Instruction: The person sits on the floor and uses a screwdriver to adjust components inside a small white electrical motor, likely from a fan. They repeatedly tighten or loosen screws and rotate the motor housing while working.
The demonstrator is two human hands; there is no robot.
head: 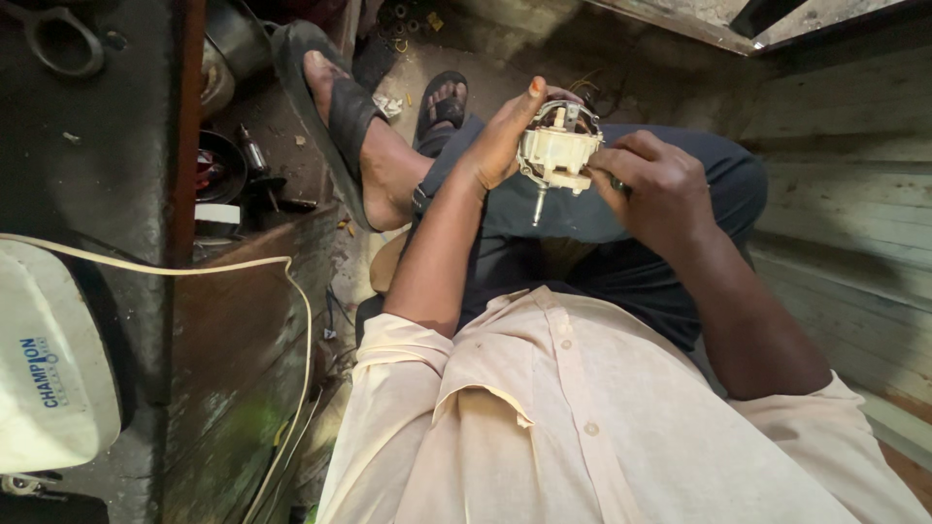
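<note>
While I sit with one leg crossed, the small white fan motor (556,153) rests above my lap, its metal shaft pointing down toward my knee. My left hand (505,136) wraps its side, fingers clasped around the housing; my right hand (655,184) pinches its opposite edge, wrist bent inward.

The right hand (652,186) hides the motor's (555,153) far side, and the white casing (49,364) runs off the left edge.
</note>
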